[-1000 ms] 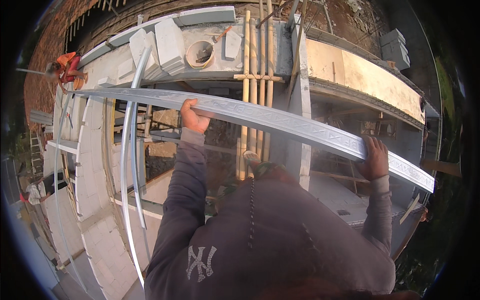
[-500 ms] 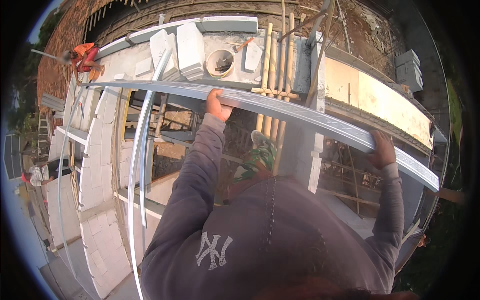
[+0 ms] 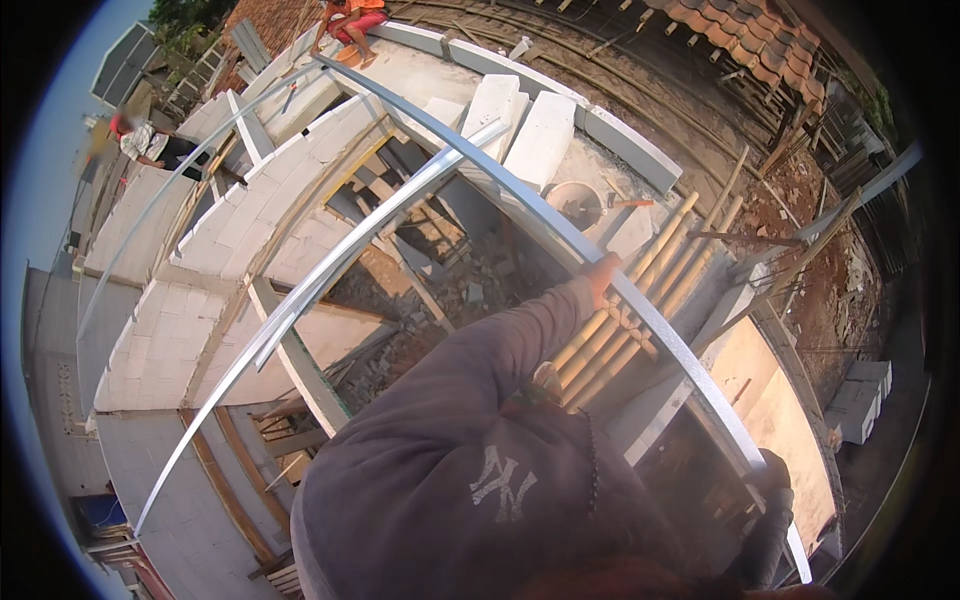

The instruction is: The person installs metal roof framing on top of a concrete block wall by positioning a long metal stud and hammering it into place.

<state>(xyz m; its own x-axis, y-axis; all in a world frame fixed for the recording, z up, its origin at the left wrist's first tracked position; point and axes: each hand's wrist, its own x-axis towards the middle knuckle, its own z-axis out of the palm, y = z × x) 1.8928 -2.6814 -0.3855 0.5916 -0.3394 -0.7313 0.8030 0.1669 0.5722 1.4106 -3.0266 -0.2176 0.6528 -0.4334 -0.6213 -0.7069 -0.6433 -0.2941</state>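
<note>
Metal beam, long and silvery, runs diagonally from upper left to lower right, held in front of the person's body above the unfinished block walls.

Left hand: arm extended; closed on the beam near its mid-length, fingers curled against it.

Right hand: closed around the same beam near its lower-right end; in deep shadow, so cannot tell how individual fingers lie.

A second metal strip crosses under the beam and curves toward lower left in the fisheye view. Bamboo poles lie side by side beneath the left hand. Beyond the beam: a round bucket and pale blocks, standing on a ledge. A co-worker in red shorts sits near the beam's far end.
</note>
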